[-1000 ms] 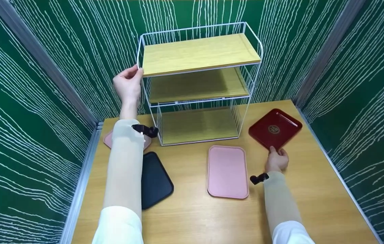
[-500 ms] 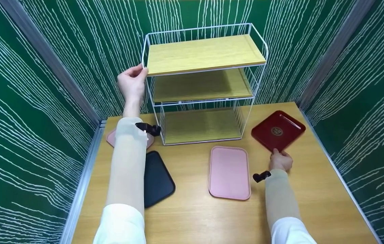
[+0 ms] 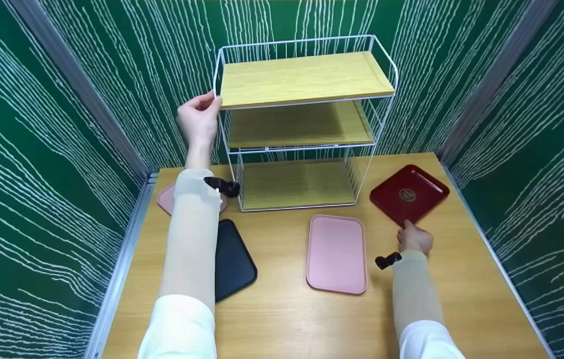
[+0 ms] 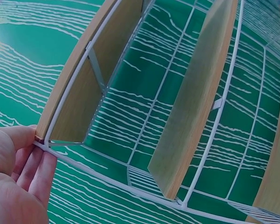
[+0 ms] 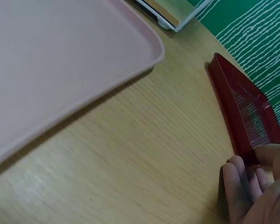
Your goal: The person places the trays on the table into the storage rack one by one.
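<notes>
The right hand (image 3: 415,238) pinches the near corner of the red tray (image 3: 409,193), which stretches away beyond its grip, while the left hand (image 3: 198,119) holds the wire shelf rack (image 3: 307,124).

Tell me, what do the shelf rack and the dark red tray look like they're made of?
The shelf rack looks like thin white-coated metal wire holding matte, wood-grained boards, possibly laminate. The red tray looks like glossy plastic or lacquer: it shows bright glare streaks and a printed round emblem.

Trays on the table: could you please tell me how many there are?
4: a red tray at the right hand, a pink tray centre, a black tray and a partly hidden pink tray left.
</notes>
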A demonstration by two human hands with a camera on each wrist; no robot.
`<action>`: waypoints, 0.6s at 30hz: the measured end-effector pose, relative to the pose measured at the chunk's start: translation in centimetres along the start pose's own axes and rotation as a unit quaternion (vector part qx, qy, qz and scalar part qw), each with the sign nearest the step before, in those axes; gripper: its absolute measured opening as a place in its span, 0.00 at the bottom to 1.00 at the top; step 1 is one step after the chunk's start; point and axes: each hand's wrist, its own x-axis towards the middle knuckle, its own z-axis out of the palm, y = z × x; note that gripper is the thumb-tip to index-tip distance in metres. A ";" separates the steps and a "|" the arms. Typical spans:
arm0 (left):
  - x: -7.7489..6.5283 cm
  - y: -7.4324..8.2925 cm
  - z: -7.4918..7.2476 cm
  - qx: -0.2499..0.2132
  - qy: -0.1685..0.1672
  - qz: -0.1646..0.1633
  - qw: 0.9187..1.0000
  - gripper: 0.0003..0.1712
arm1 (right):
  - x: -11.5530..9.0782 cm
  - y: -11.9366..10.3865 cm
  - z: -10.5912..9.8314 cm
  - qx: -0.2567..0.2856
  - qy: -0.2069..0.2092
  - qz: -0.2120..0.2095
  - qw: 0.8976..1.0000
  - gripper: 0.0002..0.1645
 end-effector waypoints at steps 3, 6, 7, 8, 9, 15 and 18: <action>0.0 0.0 0.3 0.002 -0.005 0.000 1.000 0.13 | 0.2 0.1 -0.6 0.011 -0.007 -0.002 1.000 0.30; 0.1 0.0 0.4 0.000 -0.004 -0.001 1.000 0.13 | 0.2 0.0 -0.7 0.025 -0.007 -0.002 1.000 0.29; 0.1 -0.1 0.4 -0.001 -0.003 -0.002 1.000 0.13 | 0.2 0.0 -0.7 0.029 -0.007 -0.001 1.000 0.28; 0.1 -0.1 0.4 -0.002 -0.002 -0.002 1.000 0.13 | 0.2 -0.1 -0.7 0.034 -0.005 0.002 0.999 0.28; 0.2 -0.1 0.4 -0.002 -0.001 -0.002 1.000 0.13 | 0.1 -0.1 -0.6 0.035 0.000 0.004 0.999 0.28; 0.1 -0.1 0.2 -0.003 -0.005 0.001 1.000 0.13 | -0.1 0.0 -0.1 0.031 0.017 0.022 0.999 0.27; 0.0 -0.1 -0.1 -0.003 -0.002 0.002 1.000 0.12 | -0.1 0.0 0.2 0.028 0.018 0.026 0.999 0.29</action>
